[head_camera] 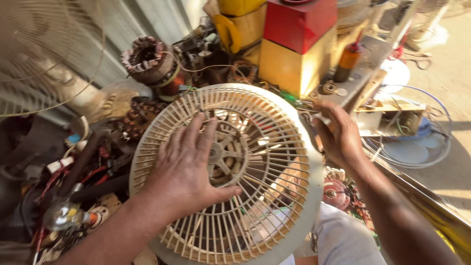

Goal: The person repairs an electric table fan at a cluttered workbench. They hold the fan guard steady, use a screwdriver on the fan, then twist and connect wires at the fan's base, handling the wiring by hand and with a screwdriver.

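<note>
Fingers spread, my left hand [189,169] presses flat on the round cream plastic fan grille [230,172]; my right hand [338,132] pinches its far rim, closed around the edge.

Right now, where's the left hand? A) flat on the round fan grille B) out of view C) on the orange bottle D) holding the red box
A: the left hand lies palm down, fingers spread, on the cream fan grille near its hub, while the right hand is at the grille's far rim, pinching something small I cannot make out.
</note>
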